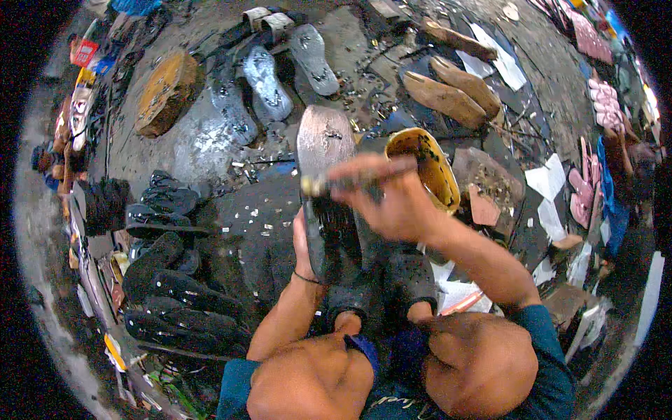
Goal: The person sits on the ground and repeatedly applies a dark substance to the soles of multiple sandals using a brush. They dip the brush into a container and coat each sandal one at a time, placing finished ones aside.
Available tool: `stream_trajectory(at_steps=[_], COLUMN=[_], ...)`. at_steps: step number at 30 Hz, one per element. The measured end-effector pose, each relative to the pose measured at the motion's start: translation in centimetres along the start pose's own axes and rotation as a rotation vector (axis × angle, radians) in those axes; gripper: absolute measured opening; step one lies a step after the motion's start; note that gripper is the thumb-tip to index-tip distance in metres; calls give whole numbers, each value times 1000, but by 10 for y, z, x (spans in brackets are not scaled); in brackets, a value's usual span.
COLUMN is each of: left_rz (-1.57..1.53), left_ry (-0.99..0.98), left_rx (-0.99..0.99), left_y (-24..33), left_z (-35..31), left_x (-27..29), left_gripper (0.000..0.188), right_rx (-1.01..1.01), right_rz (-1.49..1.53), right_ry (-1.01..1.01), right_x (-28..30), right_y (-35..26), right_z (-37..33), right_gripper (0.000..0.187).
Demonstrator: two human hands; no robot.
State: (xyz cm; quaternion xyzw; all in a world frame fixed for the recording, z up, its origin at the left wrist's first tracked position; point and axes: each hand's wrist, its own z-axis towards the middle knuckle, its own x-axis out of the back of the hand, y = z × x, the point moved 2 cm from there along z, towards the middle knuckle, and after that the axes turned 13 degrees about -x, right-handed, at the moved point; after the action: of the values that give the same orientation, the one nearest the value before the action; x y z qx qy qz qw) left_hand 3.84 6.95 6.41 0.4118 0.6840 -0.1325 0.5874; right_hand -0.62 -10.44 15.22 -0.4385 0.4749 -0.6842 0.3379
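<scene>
Shoe sole (325, 140) is clasped in the left grip (302, 245); the right grip (392, 199) pinches a blurred tool (313, 185) over it.

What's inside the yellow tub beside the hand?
Inside the yellow tub are dark patches on yellowish-brown walls. The right hand and the blurred tool it holds cover part of it, so whatever is behind them can't be seen.

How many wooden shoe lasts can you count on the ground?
3. The top last lies at upper right, beside white paper. Below it, the left last and right last lie side by side. Others may be hidden in the clutter.
</scene>
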Motion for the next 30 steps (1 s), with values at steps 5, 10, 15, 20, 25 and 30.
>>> stream_trajectory(at_steps=[5, 10, 15, 20, 25, 30], left_rz=[12, 246, 342, 468, 420, 616], left_ry=[241, 222, 240, 310, 77, 275], left_rx=[-108, -196, -188, -171, -63, -176], left_y=[38, 43, 41, 1, 15, -11], left_z=[2, 10, 5, -4, 21, 7], left_x=[-10, 17, 24, 51, -1, 10], left_gripper=[58, 53, 50, 54, 47, 50], right_rx=[187, 68, 29, 351, 383, 369], right_rz=[43, 71, -1, -141, -214, -147], right_ry=[-323, -161, -514, -135, -188, -107], right_x=[-5, 10, -4, -5, -14, -2], right_y=[-26, -27, -43, -29, -40, -20], right_z=[-54, -35, -63, 9, -54, 9], right_gripper=[37, 32, 38, 41, 37, 30])
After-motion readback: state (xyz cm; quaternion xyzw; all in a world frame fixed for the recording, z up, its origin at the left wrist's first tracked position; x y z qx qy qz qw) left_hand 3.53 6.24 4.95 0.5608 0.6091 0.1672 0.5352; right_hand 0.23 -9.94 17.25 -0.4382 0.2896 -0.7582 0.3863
